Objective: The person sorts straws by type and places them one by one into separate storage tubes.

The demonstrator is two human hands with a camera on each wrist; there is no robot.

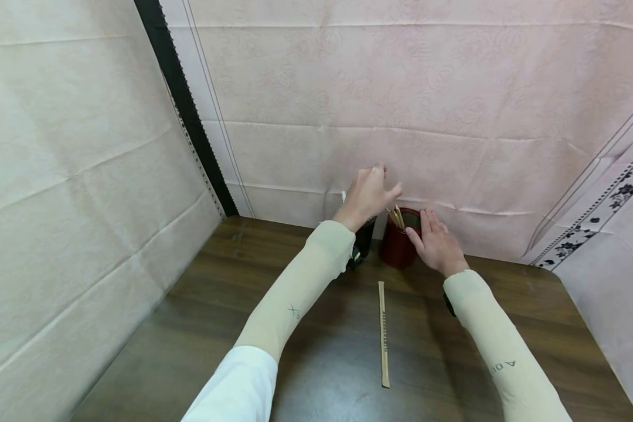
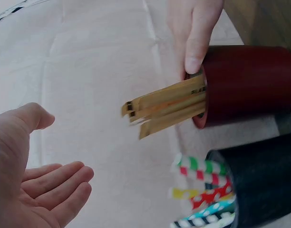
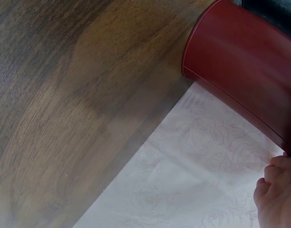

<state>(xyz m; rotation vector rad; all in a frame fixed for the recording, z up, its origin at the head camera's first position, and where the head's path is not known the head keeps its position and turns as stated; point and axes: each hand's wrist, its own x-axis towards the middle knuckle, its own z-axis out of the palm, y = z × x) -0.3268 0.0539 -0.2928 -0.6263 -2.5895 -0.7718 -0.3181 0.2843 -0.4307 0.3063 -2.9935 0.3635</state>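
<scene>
My left hand [image 1: 367,190] is raised above the cups with its fingers loosely bent; the left wrist view shows its palm holding nothing. My right hand [image 1: 440,243] holds the dark red cup [image 1: 395,249] at its rim, the thumb on the edge and the fingers along the side. Several slim paper-wrapped sticks [image 2: 167,104] poke out of that cup. Beside it stands a black cup [image 2: 269,175] with several patterned paper straws [image 2: 207,192], largely hidden behind my left forearm in the head view. One printed paper-wrapped stick [image 1: 383,334] lies on the table.
The brown wood-grain table [image 1: 200,328] meets a pale cloth backdrop [image 1: 427,88] just behind the cups. Cloth side walls [image 1: 74,176] rise at the left and right. A black strip [image 1: 190,117] runs down the left corner.
</scene>
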